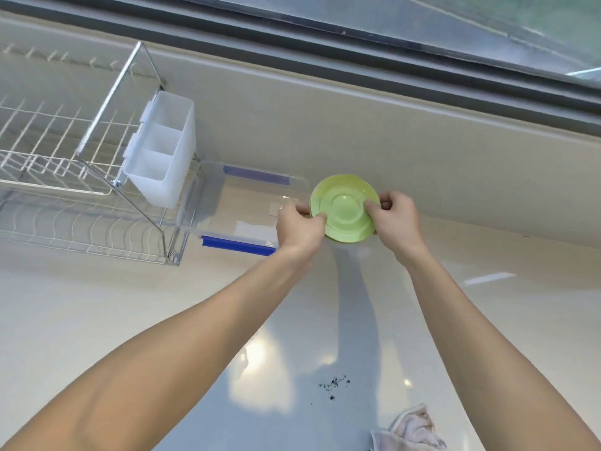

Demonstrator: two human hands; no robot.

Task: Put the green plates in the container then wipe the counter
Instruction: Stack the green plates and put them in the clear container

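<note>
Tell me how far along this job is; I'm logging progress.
Nothing looks finished. The clear container holds no plates. In hand: the left hand and right hand grip the stacked green plates beside it. Left: put them in, then take the cloth and wipe the dark crumbs off the counter.

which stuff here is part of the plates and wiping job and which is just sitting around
Job: green plates, held by left hand and right hand; clear container; cloth; dark crumbs; counter.
Lying about: dish rack; white cutlery holder.
</note>
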